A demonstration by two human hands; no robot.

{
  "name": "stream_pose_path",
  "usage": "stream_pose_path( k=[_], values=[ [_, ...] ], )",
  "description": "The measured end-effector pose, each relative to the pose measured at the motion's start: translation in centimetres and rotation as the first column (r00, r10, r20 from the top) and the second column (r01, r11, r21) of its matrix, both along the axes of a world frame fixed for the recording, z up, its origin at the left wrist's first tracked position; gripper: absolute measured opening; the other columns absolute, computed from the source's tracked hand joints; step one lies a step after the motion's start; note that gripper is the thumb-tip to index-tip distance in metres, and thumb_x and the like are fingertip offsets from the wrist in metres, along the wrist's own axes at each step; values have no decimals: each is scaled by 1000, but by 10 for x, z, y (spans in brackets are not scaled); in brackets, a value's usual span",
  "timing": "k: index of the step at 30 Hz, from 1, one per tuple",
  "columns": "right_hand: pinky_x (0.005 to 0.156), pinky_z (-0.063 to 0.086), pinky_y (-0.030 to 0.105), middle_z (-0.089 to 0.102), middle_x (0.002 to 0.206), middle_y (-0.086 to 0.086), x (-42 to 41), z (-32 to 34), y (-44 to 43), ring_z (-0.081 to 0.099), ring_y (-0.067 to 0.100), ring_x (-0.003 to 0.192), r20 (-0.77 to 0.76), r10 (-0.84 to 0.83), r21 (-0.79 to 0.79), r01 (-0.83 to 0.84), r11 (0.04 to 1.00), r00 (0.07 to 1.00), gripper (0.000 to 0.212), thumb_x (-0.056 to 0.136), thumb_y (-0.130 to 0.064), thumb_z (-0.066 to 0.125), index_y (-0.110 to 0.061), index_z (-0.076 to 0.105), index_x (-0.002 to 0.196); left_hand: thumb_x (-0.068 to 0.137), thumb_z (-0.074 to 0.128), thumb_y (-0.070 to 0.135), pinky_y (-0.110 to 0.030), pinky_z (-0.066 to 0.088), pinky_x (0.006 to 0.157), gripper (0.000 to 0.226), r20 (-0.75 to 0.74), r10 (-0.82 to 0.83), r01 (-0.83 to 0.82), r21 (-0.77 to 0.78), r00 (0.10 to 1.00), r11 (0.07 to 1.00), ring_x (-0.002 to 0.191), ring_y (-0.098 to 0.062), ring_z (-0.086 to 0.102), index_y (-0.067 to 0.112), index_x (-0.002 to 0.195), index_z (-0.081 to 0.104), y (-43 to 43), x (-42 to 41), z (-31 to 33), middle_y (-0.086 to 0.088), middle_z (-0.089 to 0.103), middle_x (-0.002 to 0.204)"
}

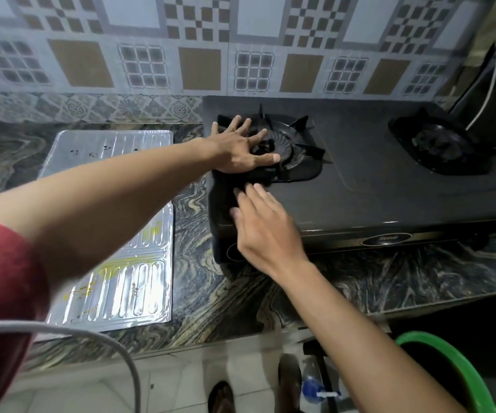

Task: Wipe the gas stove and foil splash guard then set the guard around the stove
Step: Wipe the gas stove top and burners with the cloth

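Both hands work the gas stove [360, 186]: left hand [240, 150] splayed flat on its burner grate [285, 147], right hand [266, 231] open-fingered at the front-left corner, no cloth visible. The foil splash guard [115, 234] lies flat alongside, awaiting wiping.

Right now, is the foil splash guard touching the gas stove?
Apart. The head view shows the foil splash guard lying flat on the counter, with a strip of bare marbled stone between its right edge and the gas stove.

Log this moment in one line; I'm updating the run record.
left hand flat on left burner | right hand on gas stove | foil splash guard flat on counter
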State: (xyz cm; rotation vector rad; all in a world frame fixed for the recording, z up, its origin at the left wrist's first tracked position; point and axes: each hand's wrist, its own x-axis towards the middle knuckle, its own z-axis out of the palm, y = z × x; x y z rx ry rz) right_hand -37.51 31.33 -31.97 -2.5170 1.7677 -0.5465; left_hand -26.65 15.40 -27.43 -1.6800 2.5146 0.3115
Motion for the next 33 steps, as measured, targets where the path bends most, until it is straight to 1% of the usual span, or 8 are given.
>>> stream_pose_path(
  k=[7, 12, 15, 18, 24, 26, 29, 33],
  values=[
    [109, 35, 42, 57, 131, 18, 27, 1, 8, 46, 35, 127, -18, 306, -89, -306, 948, 952, 53, 95, -45, 48, -2, 59, 124, 75, 14, 91, -64, -12, 114, 98, 56, 16, -18, 41, 998, 999, 151, -25, -18, 39, 157, 0, 1, -4, 8, -5, -12, 166],
    [109, 37, 40, 68, 120, 15, 24, -17, 15, 56, 31, 125, -4, 555, -141, -550, 823, 832, 27, 81, -9, 65, -4, 72, 107, 77, 16, 90, -61, -10, 115, 98, 14, 28, -29, 44, 1000, 999, 151, -26, -17, 36, 157, 2, 5, -3, 8, -6, -11, 166],
    [104, 46, 42, 68, 121, 9, 8, -6, 22, 58, 27, 123, 1, 579, 113, -576, 810, 815, 42, 69, -8, 81, -11, 71, 110, 83, 22, 84, -59, -7, 118, 91, -44, 34, -33, 28, 998, 999, 152, -29, -13, 34, 158, 7, 13, -3, 15, -10, -10, 166],
    [90, 52, 32, 72, 112, 0, -15, 19, 37, 66, 16, 107, 335, 342, 287, -441, 850, 878, 41, 77, -7, 62, -20, 68, 116, 95, 31, 68, -50, 1, 121, 74, -252, 54, -63, -29, 966, 998, 153, -28, -1, 30, 157, 20, 30, 5, 30, -12, 3, 166],
    [96, 54, 35, 74, 110, -7, -62, 73, 31, 69, 7, 102, 783, -81, 256, -202, 945, 617, 53, 69, -16, 66, -22, 68, 122, 101, 47, 38, -24, 41, 100, 42, -712, 40, -256, -199, 701, 946, 120, -16, 61, 16, 134, 61, 97, 30, 66, -5, 65, 132],
    [85, 57, 33, 76, 100, -6, -69, 90, 27, 71, 11, 90, 848, -112, 227, -165, 960, 519, 48, 70, -16, 70, -22, 72, 117, 97, 52, 38, -29, 51, 88, 35, -812, 148, -334, -61, 565, 941, 102, -16, 70, 17, 116, 72, 125, 28, 70, -4, 75, 112],
    [54, 47, 25, 71, 74, -4, -76, 111, 26, 60, 17, 62, 922, -104, 176, -165, 970, 373, 36, 82, -1, 67, -21, 74, 112, 99, 52, 43, -39, 55, 79, 41, -829, 443, -256, 372, 341, 892, 91, -31, 73, 7, 105, 72, 166, 13, 81, -16, 76, 103],
    [92, 56, 39, 75, 109, -2, -77, 122, 28, 70, 18, 101, 923, -14, 101, -208, 973, 385, 38, 82, -4, 72, -21, 74, 116, 94, 51, 55, -43, 57, 85, 55, -819, 555, -68, 552, 145, 831, 98, -30, 73, 6, 109, 70, 202, -9, 98, -15, 75, 106]
  ],
)
